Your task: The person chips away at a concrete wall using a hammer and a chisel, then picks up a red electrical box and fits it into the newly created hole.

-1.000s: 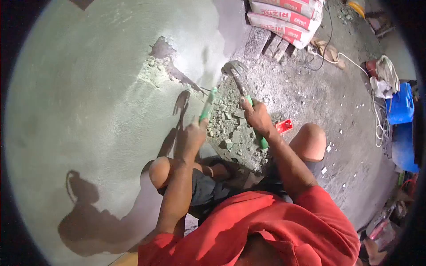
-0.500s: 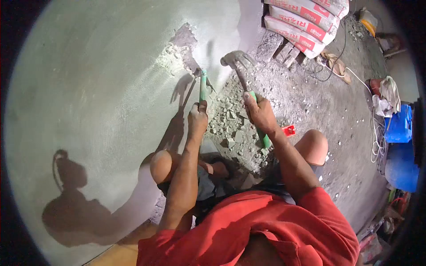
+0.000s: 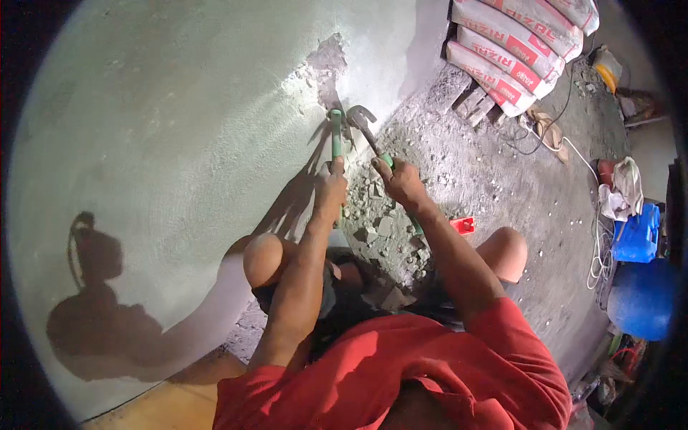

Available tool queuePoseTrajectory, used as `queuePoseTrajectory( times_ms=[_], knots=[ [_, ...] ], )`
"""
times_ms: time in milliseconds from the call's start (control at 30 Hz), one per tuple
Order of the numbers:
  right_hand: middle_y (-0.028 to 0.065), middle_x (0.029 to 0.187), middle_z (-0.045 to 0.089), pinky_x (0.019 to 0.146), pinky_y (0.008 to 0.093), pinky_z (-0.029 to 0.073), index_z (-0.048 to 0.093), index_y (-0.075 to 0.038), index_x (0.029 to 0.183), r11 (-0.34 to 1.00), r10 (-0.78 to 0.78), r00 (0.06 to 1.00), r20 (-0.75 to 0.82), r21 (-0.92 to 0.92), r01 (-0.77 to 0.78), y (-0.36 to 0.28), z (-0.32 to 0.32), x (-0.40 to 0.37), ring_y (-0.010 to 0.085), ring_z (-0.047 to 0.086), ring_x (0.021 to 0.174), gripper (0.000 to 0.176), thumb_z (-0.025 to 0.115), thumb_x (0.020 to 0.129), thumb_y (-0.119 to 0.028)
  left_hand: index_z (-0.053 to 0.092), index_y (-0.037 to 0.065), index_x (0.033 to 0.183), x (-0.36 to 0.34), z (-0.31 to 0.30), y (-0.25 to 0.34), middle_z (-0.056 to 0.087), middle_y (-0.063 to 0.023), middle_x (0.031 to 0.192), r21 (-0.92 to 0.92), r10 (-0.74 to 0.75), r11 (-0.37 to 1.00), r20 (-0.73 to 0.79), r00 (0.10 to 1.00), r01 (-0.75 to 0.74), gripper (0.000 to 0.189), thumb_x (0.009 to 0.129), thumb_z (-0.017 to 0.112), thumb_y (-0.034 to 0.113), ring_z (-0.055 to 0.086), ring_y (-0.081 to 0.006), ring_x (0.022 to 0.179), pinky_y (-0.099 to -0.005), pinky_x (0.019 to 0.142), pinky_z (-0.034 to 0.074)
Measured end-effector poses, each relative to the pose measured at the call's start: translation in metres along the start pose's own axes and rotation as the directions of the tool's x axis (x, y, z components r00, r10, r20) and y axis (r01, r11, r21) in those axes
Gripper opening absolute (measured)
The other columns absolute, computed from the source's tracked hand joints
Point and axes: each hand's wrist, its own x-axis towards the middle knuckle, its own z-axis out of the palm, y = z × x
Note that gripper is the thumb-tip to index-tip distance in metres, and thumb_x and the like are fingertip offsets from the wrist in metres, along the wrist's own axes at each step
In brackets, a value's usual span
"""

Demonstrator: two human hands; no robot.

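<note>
Head view, upper centre: your left hand (image 3: 331, 185) is fisted around the green-handled chisel (image 3: 335, 132), just below the chipped wall patch (image 3: 326, 61). Your right hand (image 3: 401, 183) is clenched on the hammer (image 3: 360, 118), its head just beside the chisel's upper end. Cement sacks (image 3: 516, 43), upper right, show red lettering, roughly "RIZA".

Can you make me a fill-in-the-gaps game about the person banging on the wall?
1. The right hand grips a hammer with a ____ handle.
2. The left hand holds a chisel with its tip against the ____.
3. The person's shirt is ____.
4. The stacked cement bags lie at the top ____ of the picture.

Missing words: green; wall; red; right.
</note>
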Motion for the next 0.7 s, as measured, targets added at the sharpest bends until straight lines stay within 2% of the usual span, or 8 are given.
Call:
queuePoseTrajectory(
  times_ms=[167, 267, 300, 367, 433, 500, 567, 700],
  knots=[
    [0.0277, 0.077, 0.065, 0.074, 0.0470, 0.051, 0.063, 0.006, 0.104, 0.973, 0.000, 1.000, -0.018, 0.230, 0.004, -0.044, -0.035, -0.011, 0.0430, 0.067, 0.079, 0.064, 0.054, 0.093, -0.057, 0.051, 0.008, 0.089, 0.013, 0.003, -0.003, 0.042, 0.0005, 0.058, -0.428, -0.225, 0.865, 0.138, 0.964, 0.263, 0.039, 0.099, 0.050, 0.046, 0.039, -0.0138, 0.042, -0.0327, 0.038, 0.035],
    [0.0273, 0.076, 0.065, 0.074, 0.0458, 0.051, 0.064, 0.007, 0.101, 0.962, -0.041, 0.997, -0.067, 0.268, 0.058, -0.077, -0.061, 0.000, 0.0394, 0.067, 0.078, 0.064, 0.055, 0.093, -0.056, 0.055, 0.009, 0.091, 0.007, -0.003, 0.011, 0.050, -0.0066, 0.065, -0.443, -0.228, 0.827, 0.300, 0.926, 0.347, 0.032, 0.100, 0.047, 0.039, 0.048, -0.0188, 0.050, -0.0374, 0.047, 0.042],
    [0.0266, 0.075, 0.065, 0.074, 0.0451, 0.051, 0.064, 0.007, 0.100, 0.953, -0.078, 0.993, -0.083, 0.286, 0.099, -0.084, -0.067, 0.004, 0.0369, 0.067, 0.076, 0.064, 0.056, 0.093, -0.056, 0.060, 0.010, 0.094, -0.012, 0.008, -0.039, 0.053, -0.0035, 0.064, 0.030, -0.099, 0.995, 0.375, 0.922, 0.095, 0.031, 0.099, 0.050, 0.039, 0.049, -0.0197, 0.051, -0.0380, 0.050, 0.042],
    [0.0186, 0.071, 0.063, 0.068, 0.0414, 0.051, 0.063, 0.006, 0.099, 0.924, -0.110, 0.991, -0.074, 0.359, 0.129, -0.094, -0.080, -0.003, 0.0271, 0.061, 0.067, 0.061, 0.056, 0.093, -0.054, 0.065, 0.011, 0.097, -0.023, 0.022, -0.081, 0.055, -0.0004, 0.064, 0.458, -0.014, 0.854, 0.494, 0.869, -0.247, 0.031, 0.097, 0.052, 0.040, 0.050, -0.0207, 0.051, -0.0386, 0.053, 0.042],
    [0.0151, 0.069, 0.062, 0.065, 0.0396, 0.050, 0.063, 0.006, 0.098, 0.914, -0.101, 0.991, -0.082, 0.385, 0.125, -0.087, -0.081, -0.013, 0.0234, 0.059, 0.064, 0.059, 0.056, 0.094, -0.053, 0.064, 0.007, 0.098, -0.020, 0.021, -0.068, 0.061, -0.0087, 0.071, 0.323, -0.078, 0.945, 0.351, 0.933, -0.043, 0.036, 0.096, 0.053, 0.041, 0.058, -0.0246, 0.059, -0.0416, 0.059, 0.046],
    [0.0004, 0.061, 0.052, 0.053, 0.0279, 0.040, 0.057, -0.002, 0.088, 0.886, -0.024, 0.998, -0.057, 0.462, 0.047, -0.076, -0.082, -0.026, 0.0095, 0.049, 0.055, 0.048, 0.050, 0.098, -0.049, 0.063, 0.003, 0.099, -0.027, 0.017, -0.055, 0.067, -0.0171, 0.078, 0.133, -0.192, 0.977, 0.203, 0.960, 0.167, 0.041, 0.095, 0.054, 0.042, 0.065, -0.0285, 0.066, -0.0445, 0.065, 0.049],
    [0.0004, 0.062, 0.052, 0.052, 0.0279, 0.040, 0.057, -0.002, 0.087, 0.869, -0.015, 0.998, -0.056, 0.492, 0.041, -0.069, -0.083, -0.035, 0.0092, 0.049, 0.054, 0.047, 0.048, 0.099, -0.047, 0.061, 0.000, 0.098, -0.016, -0.003, -0.035, 0.064, -0.0248, 0.079, 0.411, 0.283, 0.875, -0.003, 0.959, -0.257, 0.056, 0.095, 0.049, 0.055, 0.064, -0.0423, 0.071, -0.0519, 0.066, 0.047],
    [0.0005, 0.062, 0.052, 0.050, 0.0281, 0.039, 0.054, -0.004, 0.087, 0.841, 0.016, 0.999, -0.039, 0.541, 0.008, -0.048, -0.075, -0.050, 0.0093, 0.048, 0.052, 0.047, 0.046, 0.100, -0.048, 0.058, 0.000, 0.097, 0.007, 0.009, -0.033, 0.064, -0.0306, 0.081, 0.461, 0.304, 0.853, -0.056, 0.951, -0.245, 0.049, 0.098, 0.045, 0.047, 0.061, -0.0524, 0.085, -0.0573, 0.073, 0.046]
  ],
)
